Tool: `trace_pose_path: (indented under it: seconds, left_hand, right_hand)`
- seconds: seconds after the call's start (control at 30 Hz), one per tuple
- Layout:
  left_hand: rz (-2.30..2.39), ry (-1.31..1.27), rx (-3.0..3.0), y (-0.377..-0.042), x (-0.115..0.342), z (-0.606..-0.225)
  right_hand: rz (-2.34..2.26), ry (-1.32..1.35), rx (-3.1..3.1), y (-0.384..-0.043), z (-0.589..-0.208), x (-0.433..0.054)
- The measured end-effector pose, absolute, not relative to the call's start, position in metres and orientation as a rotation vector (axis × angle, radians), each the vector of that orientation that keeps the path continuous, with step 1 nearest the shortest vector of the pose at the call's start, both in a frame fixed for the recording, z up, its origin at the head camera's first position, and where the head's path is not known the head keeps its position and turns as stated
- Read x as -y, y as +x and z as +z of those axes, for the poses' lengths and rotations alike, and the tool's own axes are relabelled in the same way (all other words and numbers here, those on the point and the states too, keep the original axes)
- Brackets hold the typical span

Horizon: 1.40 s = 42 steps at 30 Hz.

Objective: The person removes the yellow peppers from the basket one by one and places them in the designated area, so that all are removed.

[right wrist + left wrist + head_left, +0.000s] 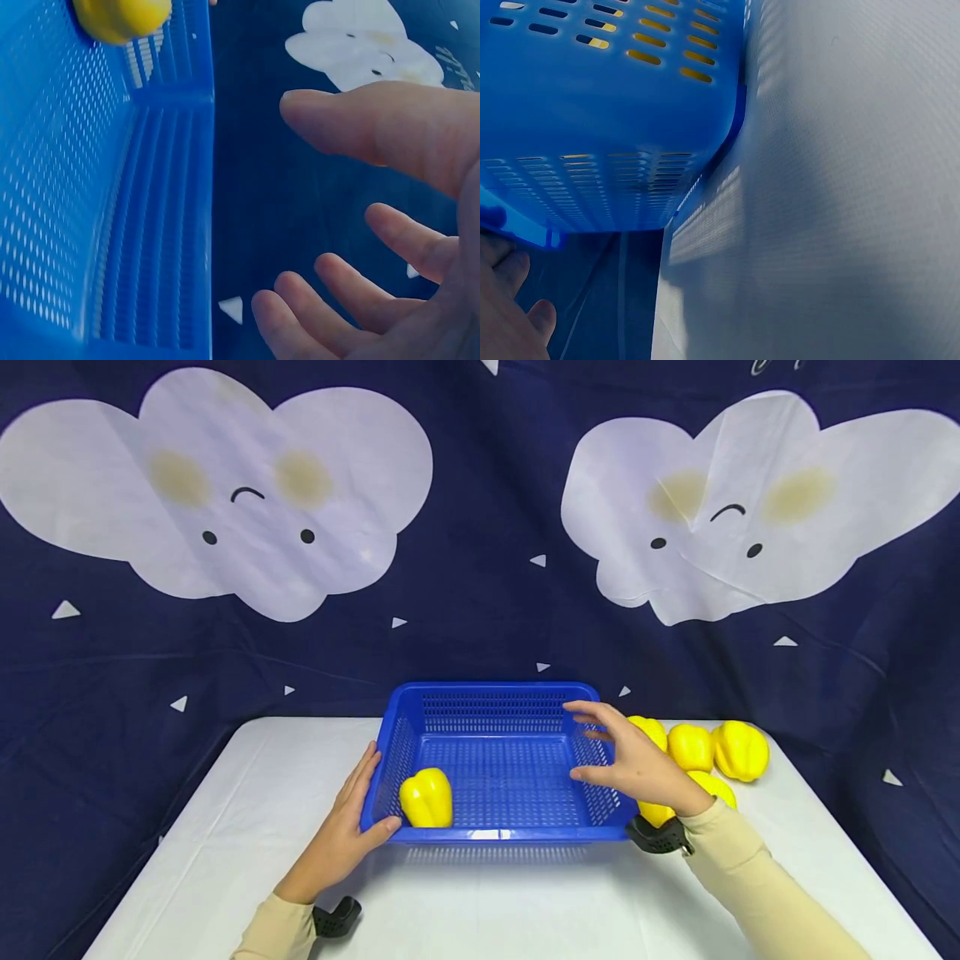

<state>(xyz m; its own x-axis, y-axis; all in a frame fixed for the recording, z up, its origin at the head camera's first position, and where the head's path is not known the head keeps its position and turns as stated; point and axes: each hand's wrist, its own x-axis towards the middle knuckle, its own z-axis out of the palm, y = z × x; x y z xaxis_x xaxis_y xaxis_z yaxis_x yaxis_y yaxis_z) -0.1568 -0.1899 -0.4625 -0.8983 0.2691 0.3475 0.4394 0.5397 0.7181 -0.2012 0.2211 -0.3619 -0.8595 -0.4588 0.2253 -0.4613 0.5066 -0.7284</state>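
Note:
A blue plastic basket (498,835) with slotted walls stands on the white table. One yellow bell pepper (426,797) sits inside, at its front left corner; part of it also shows in the right wrist view. My left hand (341,835) rests against the basket's left side, its fingers straight along the rim and its thumb at the front corner. Over the basket's right wall, my right hand (637,760) hovers with fingers and thumb spread apart and nothing between them. In the right wrist view, the right hand (382,225) is beside the basket's rim.
Several more yellow bell peppers (741,752) lie on the table to the right of the basket, some partly hidden behind my right hand and wrist. A dark blue curtain (495,593) with white clouds hangs behind the white table (247,827).

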Motion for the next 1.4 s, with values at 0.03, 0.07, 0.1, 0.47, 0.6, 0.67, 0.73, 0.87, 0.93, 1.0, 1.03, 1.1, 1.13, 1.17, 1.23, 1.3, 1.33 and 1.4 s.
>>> trace_pose_path:
  seconds: [0.03,0.07,0.1,0.47,0.6,0.67,0.73,0.87,0.93,1.0,1.03,1.1,1.13,1.17,1.23,1.3,1.33,1.4]
  left_hand:
    - [-1.288,-0.603,2.579,-0.157,0.19,-0.463]
    - [-1.287,-0.604,2.579,-0.157,0.19,-0.463]
    - [-1.286,-0.605,2.579,-0.157,0.19,-0.463]
    - [-1.286,-0.6,2.584,-0.157,0.189,-0.462]
    - [-1.285,-0.598,2.585,-0.157,0.189,-0.461]
    - [-1.281,-0.598,2.586,-0.157,0.189,-0.461]
    - [-1.279,-0.598,2.587,-0.156,0.189,-0.46]
    - [-1.28,-0.598,2.587,-0.156,0.189,-0.46]
    - [-1.279,-0.598,2.587,-0.156,0.189,-0.46]
    - [-1.28,-0.602,2.585,-0.156,0.189,-0.461]
    - [-1.281,-0.603,2.585,-0.156,0.189,-0.461]
    - [-1.282,-0.608,2.582,-0.157,0.189,-0.461]
    - [-1.283,-0.609,2.582,-0.157,0.189,-0.461]
    - [-1.282,-0.607,2.583,-0.157,0.188,-0.461]
    - [-1.282,-0.605,2.587,-0.157,0.189,-0.461]
    - [-1.284,-0.603,2.588,-0.157,0.189,-0.461]
    - [-1.283,-0.602,2.59,-0.157,0.189,-0.461]
    - [-1.282,-0.605,2.59,-0.157,0.189,-0.461]
  right_hand:
    - [1.335,0.84,2.728,-0.202,-0.363,-0.217]
    - [1.346,0.848,2.732,-0.203,-0.364,-0.212]
    - [1.353,0.856,2.738,-0.204,-0.364,-0.208]
    - [1.467,0.968,2.736,-0.214,-0.375,-0.167]
    - [1.503,1.011,2.741,-0.219,-0.378,-0.154]
    - [1.531,1.036,2.743,-0.221,-0.378,-0.147]
    - [1.556,1.062,2.741,-0.223,-0.378,-0.141]
    - [1.623,1.108,2.738,-0.228,-0.376,-0.129]
    - [1.646,1.128,2.744,-0.231,-0.375,-0.124]
    - [1.652,1.148,2.751,-0.234,-0.375,-0.119]
    - [1.643,1.16,2.76,-0.236,-0.375,-0.117]
    - [1.628,1.187,2.774,-0.239,-0.376,-0.112]
    - [1.621,1.2,2.782,-0.24,-0.376,-0.11]
    - [1.618,1.212,2.79,-0.241,-0.376,-0.108]
    - [1.614,1.242,2.803,-0.243,-0.377,-0.104]
    - [1.625,1.266,2.816,-0.246,-0.38,-0.099]
    - [1.632,1.28,2.821,-0.247,-0.381,-0.097]
    - [1.64,1.303,2.84,-0.249,-0.383,-0.093]
